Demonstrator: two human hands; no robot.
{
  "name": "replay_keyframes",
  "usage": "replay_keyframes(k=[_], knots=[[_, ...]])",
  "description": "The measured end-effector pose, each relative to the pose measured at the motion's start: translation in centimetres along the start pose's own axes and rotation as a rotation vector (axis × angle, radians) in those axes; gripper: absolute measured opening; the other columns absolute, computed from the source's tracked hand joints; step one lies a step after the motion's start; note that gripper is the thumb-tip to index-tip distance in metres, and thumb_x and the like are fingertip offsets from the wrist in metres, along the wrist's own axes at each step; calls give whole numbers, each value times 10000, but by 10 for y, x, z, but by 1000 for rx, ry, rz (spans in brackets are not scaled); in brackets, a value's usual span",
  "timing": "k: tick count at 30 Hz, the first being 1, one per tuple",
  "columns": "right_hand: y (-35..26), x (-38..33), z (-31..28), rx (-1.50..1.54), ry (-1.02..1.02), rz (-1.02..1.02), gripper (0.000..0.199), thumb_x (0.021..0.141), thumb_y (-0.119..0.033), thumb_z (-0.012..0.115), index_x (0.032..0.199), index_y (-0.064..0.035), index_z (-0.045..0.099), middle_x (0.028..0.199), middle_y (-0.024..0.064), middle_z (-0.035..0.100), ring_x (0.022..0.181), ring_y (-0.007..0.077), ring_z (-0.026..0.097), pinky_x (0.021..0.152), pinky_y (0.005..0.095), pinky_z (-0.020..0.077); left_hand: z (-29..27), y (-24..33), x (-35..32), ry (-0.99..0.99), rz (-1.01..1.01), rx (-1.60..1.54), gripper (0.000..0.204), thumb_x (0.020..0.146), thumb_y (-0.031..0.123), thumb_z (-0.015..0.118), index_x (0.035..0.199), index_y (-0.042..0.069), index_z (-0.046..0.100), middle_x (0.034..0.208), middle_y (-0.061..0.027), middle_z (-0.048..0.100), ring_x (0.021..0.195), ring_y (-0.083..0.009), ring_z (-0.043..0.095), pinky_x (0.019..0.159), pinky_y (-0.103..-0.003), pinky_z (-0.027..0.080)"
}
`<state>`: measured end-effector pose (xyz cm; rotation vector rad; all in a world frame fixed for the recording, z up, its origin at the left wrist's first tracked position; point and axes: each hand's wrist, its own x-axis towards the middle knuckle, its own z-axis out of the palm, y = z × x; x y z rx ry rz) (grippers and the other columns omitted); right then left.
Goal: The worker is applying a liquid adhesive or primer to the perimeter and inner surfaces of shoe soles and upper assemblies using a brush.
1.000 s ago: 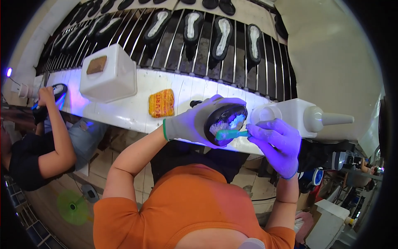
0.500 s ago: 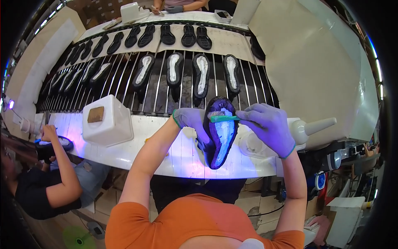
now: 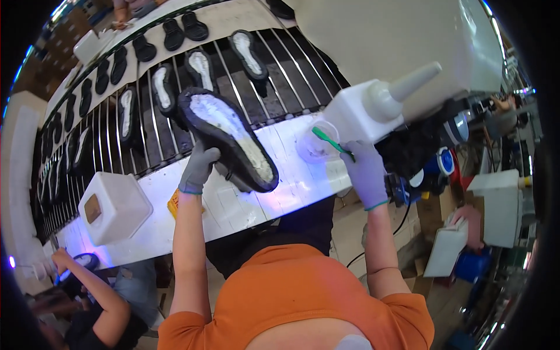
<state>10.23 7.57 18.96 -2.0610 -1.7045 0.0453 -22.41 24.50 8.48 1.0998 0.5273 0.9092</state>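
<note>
My left hand (image 3: 199, 169), in a grey glove, grips the side of a black shoe (image 3: 256, 156), its underside turned up and a whitish strip down the middle. The shoe is raised over the bench, one end near the rack. In my gloved right hand (image 3: 367, 174) is a green-handled brush (image 3: 330, 140), its head down at a clear plastic cup (image 3: 308, 153). What lies in the cup is hard to make out. Beside the cup lies a white bottle (image 3: 356, 111) with a long tapered nozzle.
Beyond the white bench (image 3: 230, 211) runs a rack of metal rods (image 3: 279, 67) with several upturned shoes; black soles (image 3: 144, 49) line a strip behind. A white block-shaped container (image 3: 119, 204) and a yellow item (image 3: 175, 203) are on the left. A co-worker's arm (image 3: 93, 286) is at lower left.
The brush has left the shoe and moved right to the cup. My left hand has shifted left with the shoe, which is now tilted. The whole view has turned.
</note>
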Motion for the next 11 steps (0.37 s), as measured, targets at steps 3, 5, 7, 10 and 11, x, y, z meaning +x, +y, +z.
replay_keyframes(k=[3, 5, 7, 10, 11], knots=[[4, -19, 25, -168, -1, 52, 101, 810, -109, 629, 878, -35, 638, 795, 150, 607, 718, 349, 613, 653, 440, 477, 22, -16, -20, 211, -258, -423, 683, 857, 474, 647, 1356, 47, 459, 1287, -95, 567, 1170, -225, 546, 1031, -354, 408], [0, -22, 33, -219, -24, 99, 87, 826, -117, 608, 867, -40, 617, 780, 157, 594, 710, 350, 614, 643, 455, 473, 60, -5, -29, 248, -284, -557, 648, 949, 537, 461, 1395, 69, 428, 1355, -120, 522, 1219, -253, 519, 1057, -391, 397], [-7, -23, 38, -315, -66, 89, 78, 850, -117, 574, 846, -39, 581, 792, 170, 593, 723, 354, 622, 638, 453, 481, 51, -35, -39, 208, -220, -712, 640, 972, 543, 390, 1394, 63, 426, 1327, -134, 538, 1179, -263, 542, 1028, -392, 422], [-5, -25, 42, -308, -122, 68, 84, 850, -127, 579, 828, -46, 575, 807, 178, 596, 710, 355, 622, 633, 455, 485, 45, -48, -58, -167, -129, -635, 716, 962, 626, 238, 1440, 104, 343, 1309, -163, 525, 1098, -265, 571, 941, -385, 480], [-5, -27, 43, -306, -126, 68, 84, 850, -127, 579, 828, -46, 575, 807, 178, 596, 710, 355, 622, 633, 455, 485, 37, -45, -55, -521, -75, -852, 746, 947, 654, 227, 1458, 117, 311, 1340, -165, 501, 1095, -256, 577, 932, -376, 487]])
